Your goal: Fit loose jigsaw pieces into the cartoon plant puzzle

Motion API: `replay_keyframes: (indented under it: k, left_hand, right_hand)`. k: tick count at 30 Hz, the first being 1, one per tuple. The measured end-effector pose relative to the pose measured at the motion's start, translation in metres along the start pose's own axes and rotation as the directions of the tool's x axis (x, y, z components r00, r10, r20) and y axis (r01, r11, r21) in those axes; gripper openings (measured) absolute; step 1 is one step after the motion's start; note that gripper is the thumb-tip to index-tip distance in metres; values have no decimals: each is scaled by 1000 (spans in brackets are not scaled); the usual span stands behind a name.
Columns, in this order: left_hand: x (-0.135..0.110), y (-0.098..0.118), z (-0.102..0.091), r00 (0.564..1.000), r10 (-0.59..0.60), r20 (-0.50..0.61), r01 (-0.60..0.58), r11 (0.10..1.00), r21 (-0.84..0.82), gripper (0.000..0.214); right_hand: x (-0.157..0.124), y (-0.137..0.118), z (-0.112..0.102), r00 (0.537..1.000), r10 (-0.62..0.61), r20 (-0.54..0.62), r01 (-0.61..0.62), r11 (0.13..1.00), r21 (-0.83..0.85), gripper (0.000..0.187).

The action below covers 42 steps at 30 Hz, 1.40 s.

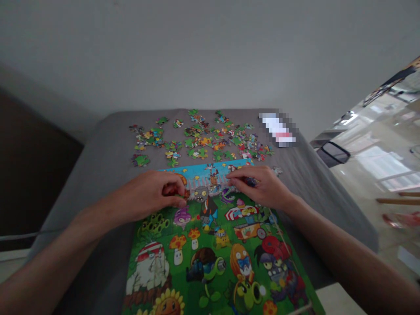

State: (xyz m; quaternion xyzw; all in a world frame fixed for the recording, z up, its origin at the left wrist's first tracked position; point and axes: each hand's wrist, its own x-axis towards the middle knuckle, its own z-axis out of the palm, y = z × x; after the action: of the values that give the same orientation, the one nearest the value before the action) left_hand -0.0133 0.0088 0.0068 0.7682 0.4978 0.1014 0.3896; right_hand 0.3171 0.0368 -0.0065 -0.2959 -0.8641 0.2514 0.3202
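A jigsaw board [210, 245] with a bright picture of cartoon plants and a grey figure lies flat before me, its blue strip at the far end. Over the board's far left part, my left hand [157, 192] is closed, thumb and fingers curled together. Something small and brownish shows by its fingertips, too unclear to name. My right hand [262, 186] is at the far right part of the board, its thumb and forefinger tips brought together at the picture's surface. Whatever lies between them is hidden. Beyond both hands, many loose jigsaw pieces [205, 141] are scattered on the grey cloth.
A grey cloth [108, 144] covers the table, which meets a pale wall [210, 52] at the back. A pixelated, phone-like object [277, 129] lies at the back right. To the right, beyond the table edge, shows a bright tiled floor [370, 175].
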Motion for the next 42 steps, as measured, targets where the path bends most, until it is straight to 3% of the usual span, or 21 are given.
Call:
replay_keyframes:
  k: [8,23,29,34,38,42]
  left_hand:
    - [1,2,3,999,18,29,-20,997,81,29]
    - [-1,1,6,994,-76,73,66,989,132,30]
    - [1,0,4,994,-97,46,88,982,168,22]
    - [0,-2,2,999,-37,36,31,987,158,20]
    - [-3,-5,-5,998,9,64,-15,994,105,46]
    - [-7,-10,-13,989,121,88,-131,984,122,42]
  right_hand:
    - [0,2,0,1000,30,8,-30,1000,0,27]
    - [0,1,0,997,56,60,-57,998,17,28]
    - [0,2,1,994,71,80,-72,997,5,30]
    - [-1,4,0,994,69,88,-70,998,8,30]
    - [-2,6,-1,996,53,78,-52,999,-13,28]
    - [0,6,-1,995,-58,77,63,996,-62,28]
